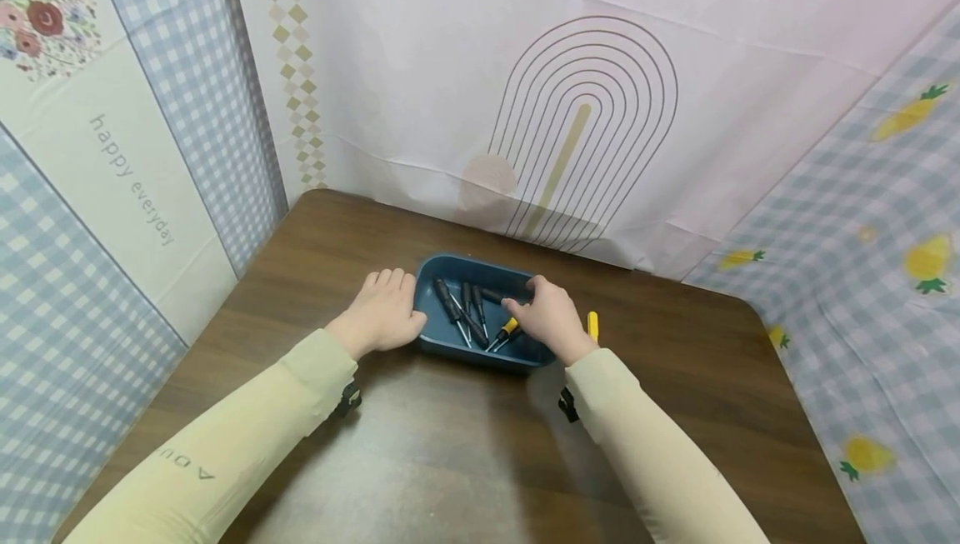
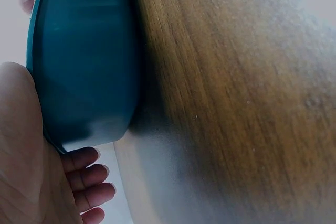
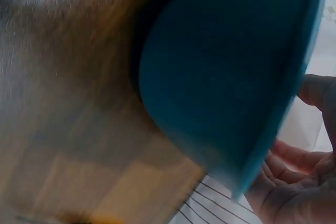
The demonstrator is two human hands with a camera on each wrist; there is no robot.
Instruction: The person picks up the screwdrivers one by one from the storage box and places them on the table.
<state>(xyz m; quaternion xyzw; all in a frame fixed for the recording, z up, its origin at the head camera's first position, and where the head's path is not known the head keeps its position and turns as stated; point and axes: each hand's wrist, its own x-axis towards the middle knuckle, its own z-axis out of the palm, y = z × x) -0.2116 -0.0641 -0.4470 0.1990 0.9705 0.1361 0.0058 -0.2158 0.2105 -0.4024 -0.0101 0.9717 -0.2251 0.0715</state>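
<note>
A dark blue plastic bin [image 1: 480,352] sits on the wooden table between both hands. Inside lie several screwdrivers [image 1: 444,298] with black handles, plus one with a yellow and black handle [image 1: 507,331]. My left hand [image 1: 386,308] holds the bin's left end, the thumb at the rim; in the left wrist view its fingers [image 2: 94,195] bend around the end wall. At the right end my right hand [image 1: 551,319] grips the rim, its thumb reaching over the inside and its fingers [image 3: 299,161] outside the wall. The right hand hides part of the bin's contents.
Just right of the bin, a yellow handle [image 1: 592,326] shows on the table [image 1: 690,377], partly hidden by the right wrist. Patterned cloths hang behind the table [image 1: 420,94] and along both sides. Each wrist wears a black strap [image 1: 349,398].
</note>
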